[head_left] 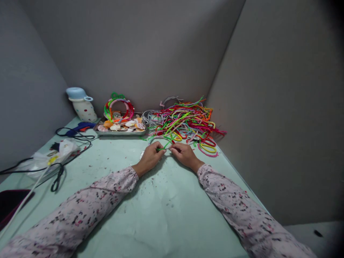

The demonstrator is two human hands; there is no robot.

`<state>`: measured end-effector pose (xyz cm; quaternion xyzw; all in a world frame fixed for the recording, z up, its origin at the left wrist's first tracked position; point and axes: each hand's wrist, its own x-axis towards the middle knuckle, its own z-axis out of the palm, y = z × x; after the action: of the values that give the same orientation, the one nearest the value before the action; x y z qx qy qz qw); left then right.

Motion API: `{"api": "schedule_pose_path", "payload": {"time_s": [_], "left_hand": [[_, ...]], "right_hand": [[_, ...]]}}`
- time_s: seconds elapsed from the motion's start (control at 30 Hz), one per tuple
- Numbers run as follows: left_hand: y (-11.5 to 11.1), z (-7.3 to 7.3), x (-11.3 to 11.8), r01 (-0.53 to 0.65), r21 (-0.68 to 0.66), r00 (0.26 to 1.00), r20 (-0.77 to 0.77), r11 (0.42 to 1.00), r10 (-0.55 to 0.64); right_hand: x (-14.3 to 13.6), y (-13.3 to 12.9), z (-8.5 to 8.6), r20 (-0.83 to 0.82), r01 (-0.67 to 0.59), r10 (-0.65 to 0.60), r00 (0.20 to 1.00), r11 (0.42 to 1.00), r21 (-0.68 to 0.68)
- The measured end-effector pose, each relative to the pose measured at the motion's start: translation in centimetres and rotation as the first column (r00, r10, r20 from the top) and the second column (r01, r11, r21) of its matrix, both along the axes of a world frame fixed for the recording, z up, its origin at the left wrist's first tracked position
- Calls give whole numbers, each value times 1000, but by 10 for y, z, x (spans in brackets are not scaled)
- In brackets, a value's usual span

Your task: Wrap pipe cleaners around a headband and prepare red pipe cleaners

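Observation:
My left hand (pixel 152 156) is closed in a pinch on a thin green fuzzy stem (pixel 167 146), above the middle of the table. Just to its right, my right hand (pixel 184 154) pinches the same thin piece near its other side; fingertips hide the exact grip. A pale curved loop (pixel 156 138) arches behind the fingers, and green strands stick up between the hands. Beyond them lies a tangled pile of colourful fuzzy stems (pixel 185 120).
A metal tray (pixel 120 133) holds shells and colourful rings. A bottle (pixel 84 107), a blue tool (pixel 77 129), black cables (pixel 61 168), a plastic bag (pixel 63 150) and a dark device (pixel 12 204) lie left. Grey walls stand behind and right.

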<state>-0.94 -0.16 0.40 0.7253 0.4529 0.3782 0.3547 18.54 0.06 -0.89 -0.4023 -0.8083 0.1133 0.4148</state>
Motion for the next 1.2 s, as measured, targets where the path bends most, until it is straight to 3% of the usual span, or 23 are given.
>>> {"api": "schedule_pose_path", "payload": {"time_s": [0.33, 0.63, 1.2], "left_hand": [[-2, 3, 1, -4, -21, 999, 51, 1000, 5], [-4, 6, 2, -34, 35, 998, -56, 999, 36], [1, -2, 0, -49, 26, 999, 11, 998, 48]], "right_hand": [[-1, -2, 3, -7, -25, 25, 1000, 1000, -5], [0, 0, -1, -20, 8, -9, 1000, 1000, -16], [-1, -1, 0, 11, -37, 37, 999, 999, -8]]}}
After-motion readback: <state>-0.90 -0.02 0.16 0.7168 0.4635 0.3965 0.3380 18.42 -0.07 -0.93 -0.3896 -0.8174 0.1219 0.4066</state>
